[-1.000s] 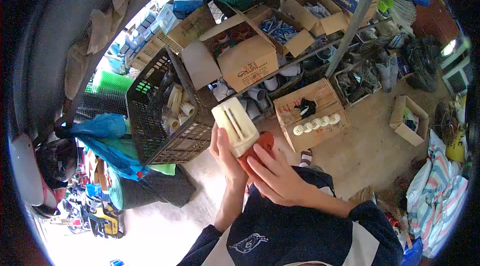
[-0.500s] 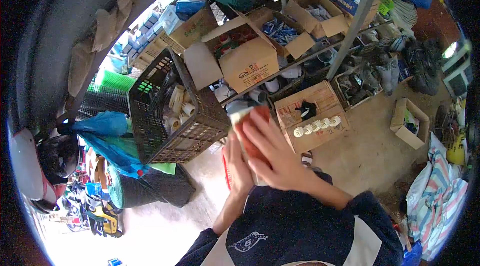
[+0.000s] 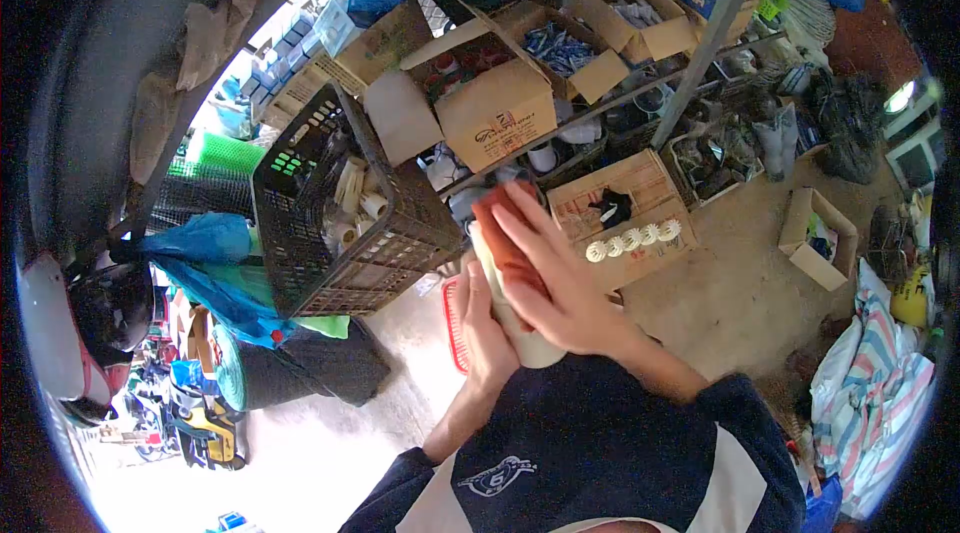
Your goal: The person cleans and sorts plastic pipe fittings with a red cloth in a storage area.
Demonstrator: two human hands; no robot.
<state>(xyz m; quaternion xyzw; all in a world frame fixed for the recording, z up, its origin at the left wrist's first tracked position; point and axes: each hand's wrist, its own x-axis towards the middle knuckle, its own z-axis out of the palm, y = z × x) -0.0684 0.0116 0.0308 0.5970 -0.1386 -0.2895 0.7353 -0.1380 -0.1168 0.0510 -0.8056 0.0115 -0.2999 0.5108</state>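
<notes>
In front of my chest, my left hand [image 3: 488, 338] is wrapped round a cream-white cylinder [image 3: 538, 349], which is tilted with its lower end near my jacket. What kind of object it is I cannot make out. My right hand [image 3: 565, 298] presses a reddish-brown cloth [image 3: 498, 223] against the cylinder's upper side, its fingers laid along the cloth and slightly blurred. Just behind my left hand, the edge of a red plastic basket [image 3: 456, 333] shows.
A black crate [image 3: 390, 278] with pale pipe fittings stands to the left. Beyond my right hand, a cardboard box [image 3: 625, 203] bears a row of cream ribbed pieces. Open cartons [image 3: 500, 133] fill the shelf. An open box [image 3: 820, 243] and a striped sack [image 3: 870, 403] lie at right.
My right hand and the cloth have slid over the cylinder, so more of its lower end shows. My left hand has shifted slightly right, exposing more of the red basket.
</notes>
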